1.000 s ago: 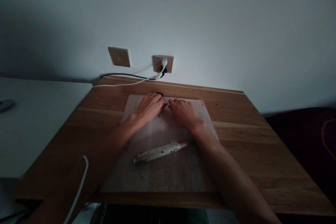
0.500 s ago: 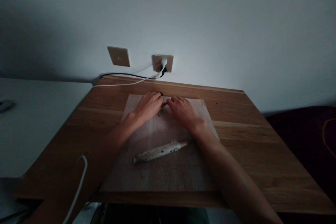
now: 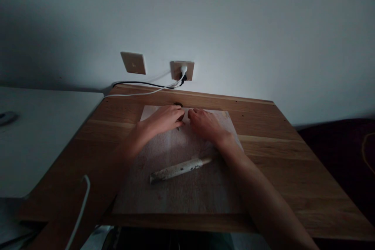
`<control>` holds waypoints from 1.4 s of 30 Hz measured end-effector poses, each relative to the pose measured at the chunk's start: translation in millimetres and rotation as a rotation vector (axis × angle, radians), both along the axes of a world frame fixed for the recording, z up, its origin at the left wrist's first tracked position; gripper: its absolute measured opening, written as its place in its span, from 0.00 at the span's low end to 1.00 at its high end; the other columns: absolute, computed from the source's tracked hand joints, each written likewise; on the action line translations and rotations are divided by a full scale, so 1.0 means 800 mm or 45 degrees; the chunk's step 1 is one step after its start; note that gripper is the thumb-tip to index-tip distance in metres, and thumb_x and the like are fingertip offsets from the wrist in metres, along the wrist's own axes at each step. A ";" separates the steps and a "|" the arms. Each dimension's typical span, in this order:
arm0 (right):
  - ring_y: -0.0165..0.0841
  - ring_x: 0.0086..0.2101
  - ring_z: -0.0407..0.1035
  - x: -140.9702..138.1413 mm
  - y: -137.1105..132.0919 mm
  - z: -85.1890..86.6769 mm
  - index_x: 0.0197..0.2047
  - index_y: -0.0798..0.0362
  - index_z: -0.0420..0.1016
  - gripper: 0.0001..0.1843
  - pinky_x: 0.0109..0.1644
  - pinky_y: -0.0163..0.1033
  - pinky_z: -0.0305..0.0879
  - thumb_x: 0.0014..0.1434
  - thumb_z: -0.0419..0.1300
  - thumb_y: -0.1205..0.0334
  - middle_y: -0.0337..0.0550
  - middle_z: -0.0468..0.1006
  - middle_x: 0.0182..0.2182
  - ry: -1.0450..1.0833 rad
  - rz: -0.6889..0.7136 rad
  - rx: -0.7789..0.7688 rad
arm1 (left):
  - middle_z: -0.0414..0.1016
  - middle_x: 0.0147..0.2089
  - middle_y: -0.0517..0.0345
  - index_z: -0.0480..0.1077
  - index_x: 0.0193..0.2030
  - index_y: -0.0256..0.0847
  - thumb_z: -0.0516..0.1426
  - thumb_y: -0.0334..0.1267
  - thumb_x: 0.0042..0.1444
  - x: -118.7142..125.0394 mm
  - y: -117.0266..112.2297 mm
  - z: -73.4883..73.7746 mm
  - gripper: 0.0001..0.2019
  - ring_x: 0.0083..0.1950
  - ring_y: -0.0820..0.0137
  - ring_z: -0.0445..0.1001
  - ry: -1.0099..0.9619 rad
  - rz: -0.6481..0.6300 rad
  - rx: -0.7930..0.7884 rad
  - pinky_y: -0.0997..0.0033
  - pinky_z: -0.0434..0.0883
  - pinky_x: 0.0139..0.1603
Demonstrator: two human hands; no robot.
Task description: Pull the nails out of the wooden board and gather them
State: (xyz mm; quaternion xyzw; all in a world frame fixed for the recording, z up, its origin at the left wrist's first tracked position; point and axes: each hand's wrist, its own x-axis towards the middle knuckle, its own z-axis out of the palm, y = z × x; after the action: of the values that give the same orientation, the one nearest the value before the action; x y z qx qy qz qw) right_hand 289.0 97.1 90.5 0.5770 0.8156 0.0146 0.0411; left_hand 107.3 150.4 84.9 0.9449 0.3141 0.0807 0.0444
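My left hand (image 3: 168, 118) is over the far part of a pale board (image 3: 172, 201), fingers curled and thumb underneath. Something small and dark shows between them, too hidden to name. A thin pale bit (image 3: 178, 128) pokes out below the thumb. Close beside it, my right hand (image 3: 204, 123) rests on the board with its fingers bent inward; whatever they hold, if anything, is hidden. Nearer to me lies a whitish, dark-stained stick-like tool (image 3: 177, 170) with a narrow wooden-looking end pointing right. Neither hand touches it.
The board lies on a wooden table (image 3: 293, 187) against the wall. Behind my left hand is a dark round thing (image 3: 178, 104). Cables (image 3: 137, 94) run from a wall socket (image 3: 187, 71). A white surface (image 3: 43, 136) adjoins on the left; a white cord (image 3: 82, 211) hangs near my left forearm.
My left hand has turned and drawn slightly toward me, uncovering more of the dark round thing behind it. My right hand has barely shifted. The stick-like tool stays where it was.
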 end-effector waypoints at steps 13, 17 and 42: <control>0.42 0.47 0.77 -0.001 0.000 0.007 0.52 0.53 0.72 0.12 0.43 0.39 0.67 0.71 0.50 0.67 0.52 0.80 0.51 0.146 -0.065 0.008 | 0.81 0.39 0.52 0.77 0.35 0.39 0.66 0.41 0.60 0.009 -0.008 -0.003 0.08 0.41 0.62 0.79 0.013 -0.074 -0.156 0.65 0.70 0.42; 0.41 0.46 0.78 0.000 0.002 0.006 0.49 0.52 0.74 0.13 0.42 0.38 0.65 0.73 0.49 0.62 0.49 0.83 0.47 0.218 -0.065 -0.068 | 0.80 0.34 0.55 0.76 0.33 0.40 0.67 0.45 0.58 0.004 -0.007 0.002 0.11 0.36 0.64 0.78 0.025 -0.062 -0.242 0.67 0.67 0.35; 0.40 0.42 0.79 0.063 0.002 0.023 0.51 0.54 0.72 0.10 0.42 0.38 0.70 0.66 0.56 0.66 0.53 0.83 0.46 0.250 -0.154 -0.427 | 0.82 0.39 0.55 0.75 0.47 0.39 0.59 0.29 0.53 -0.032 0.010 0.010 0.14 0.39 0.64 0.78 0.210 0.109 -0.461 0.69 0.66 0.38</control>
State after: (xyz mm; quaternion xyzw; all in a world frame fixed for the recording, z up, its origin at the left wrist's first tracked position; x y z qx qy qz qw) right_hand 339.1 99.1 109.0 0.6087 0.7705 -0.1802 0.0575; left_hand 81.9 158.4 92.6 0.9107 0.3658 -0.0529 0.1844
